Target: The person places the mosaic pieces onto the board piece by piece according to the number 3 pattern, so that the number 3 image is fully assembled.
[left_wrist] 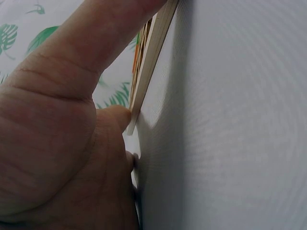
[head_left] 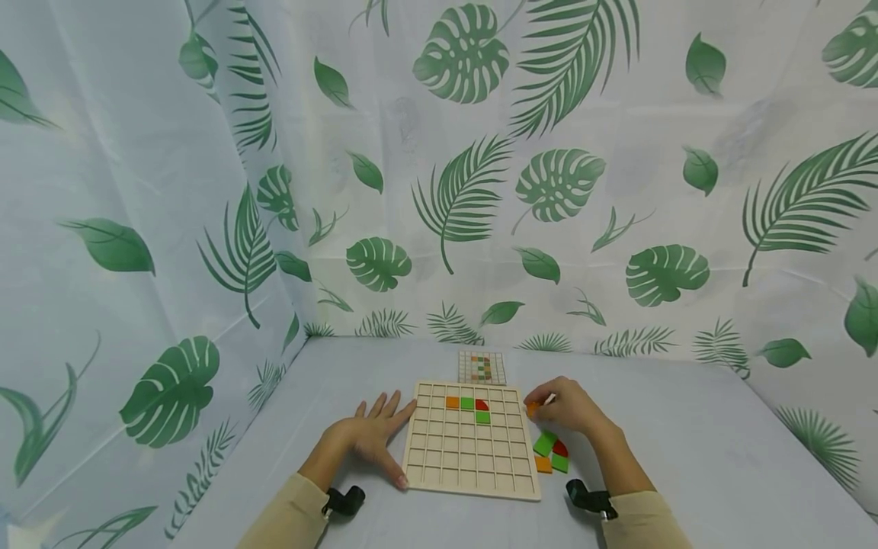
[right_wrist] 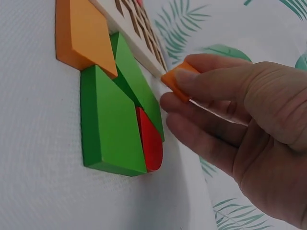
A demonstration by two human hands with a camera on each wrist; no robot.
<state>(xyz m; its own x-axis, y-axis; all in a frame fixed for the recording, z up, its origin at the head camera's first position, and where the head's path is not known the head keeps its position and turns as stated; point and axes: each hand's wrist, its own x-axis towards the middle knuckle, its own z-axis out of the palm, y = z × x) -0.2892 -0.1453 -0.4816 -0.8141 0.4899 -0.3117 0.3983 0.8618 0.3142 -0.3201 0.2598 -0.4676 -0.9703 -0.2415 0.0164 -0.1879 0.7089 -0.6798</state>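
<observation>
A wooden grid board (head_left: 446, 457) lies on the table, with an orange square (head_left: 453, 402), two green squares (head_left: 483, 417) and a red rounded piece (head_left: 482, 405) set in its upper cells. My left hand (head_left: 373, 435) rests along the board's left edge, fingers spread, thumb at the lower corner. Close to the board's right edge, my right hand (head_left: 569, 408) pinches an orange block (right_wrist: 178, 80) between thumb and fingers. Below that hand lie loose blocks: an orange one (right_wrist: 84, 36), two green ones (right_wrist: 110, 124) and a red rounded one (right_wrist: 151, 141).
Behind the board lies a small pattern card (head_left: 482, 367) printed with a grid and coloured cells. A leaf-patterned curtain (head_left: 466, 191) hangs at the back and left of the white table (head_left: 686, 442).
</observation>
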